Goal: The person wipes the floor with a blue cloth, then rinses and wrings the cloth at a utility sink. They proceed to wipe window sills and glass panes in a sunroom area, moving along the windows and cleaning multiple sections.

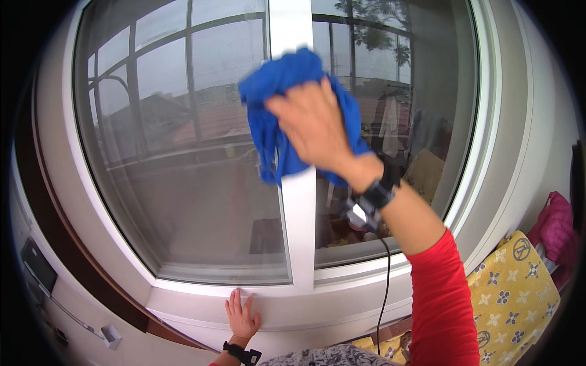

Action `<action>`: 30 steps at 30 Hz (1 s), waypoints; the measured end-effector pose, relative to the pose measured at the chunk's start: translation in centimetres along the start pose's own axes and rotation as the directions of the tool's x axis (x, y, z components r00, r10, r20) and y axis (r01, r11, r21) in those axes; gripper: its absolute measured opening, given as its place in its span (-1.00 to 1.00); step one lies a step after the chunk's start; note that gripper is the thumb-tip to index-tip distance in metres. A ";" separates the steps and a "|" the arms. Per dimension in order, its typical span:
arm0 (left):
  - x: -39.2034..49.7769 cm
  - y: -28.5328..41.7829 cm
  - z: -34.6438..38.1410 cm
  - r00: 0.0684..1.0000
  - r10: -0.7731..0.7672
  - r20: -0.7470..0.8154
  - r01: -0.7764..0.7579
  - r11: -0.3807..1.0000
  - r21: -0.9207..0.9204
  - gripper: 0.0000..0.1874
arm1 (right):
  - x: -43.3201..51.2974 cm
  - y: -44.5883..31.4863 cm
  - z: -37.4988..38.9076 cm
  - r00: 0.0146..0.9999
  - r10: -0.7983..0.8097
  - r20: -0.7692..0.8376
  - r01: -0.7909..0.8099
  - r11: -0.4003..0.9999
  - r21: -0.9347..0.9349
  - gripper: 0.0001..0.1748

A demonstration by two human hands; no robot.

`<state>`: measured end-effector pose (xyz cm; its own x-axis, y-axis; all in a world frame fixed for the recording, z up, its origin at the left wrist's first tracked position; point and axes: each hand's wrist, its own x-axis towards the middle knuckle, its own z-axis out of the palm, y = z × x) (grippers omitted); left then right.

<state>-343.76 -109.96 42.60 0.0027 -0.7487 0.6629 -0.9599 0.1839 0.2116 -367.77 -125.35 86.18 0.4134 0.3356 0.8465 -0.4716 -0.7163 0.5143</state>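
Observation:
My right hand [316, 123] presses a bunched blue cloth [293, 68] against the white middle upright [297, 219] of a sliding window. Parts of the cloth spread over the glass on both sides, and the hand is slightly blurred. Low on the left, my left hand [242, 318] rests palm down on the white windowsill [192, 304], fingers apart, the fingertips close to the bottom of the frame. It holds nothing. The left glass pane [210, 196] and the right glass pane [339, 242] show a barred enclosure and roofs, with some reflections.
A black cable [387, 293] hangs from the device [361, 212] on my right wrist. At the right, a yellow patterned cover [512, 293] stands beside a magenta cloth [551, 219]. Brown trim [82, 256] edges the window recess at the left, near a white wall socket box [111, 336].

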 end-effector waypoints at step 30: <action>-3.4 -25.8 -7.1 0.991 -0.104 -0.087 0.100 0.994 -0.050 -0.34 | 20.6 8.4 2.3 0.772 0.474 -0.424 -0.629 0.667 -0.400 -0.29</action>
<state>-316.98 -107.67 39.96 0.1274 -0.7054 0.6973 -0.9395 0.1394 0.3127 -361.42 -125.88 107.69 -0.2345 0.1788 0.9555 -0.8858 -0.4443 -0.1342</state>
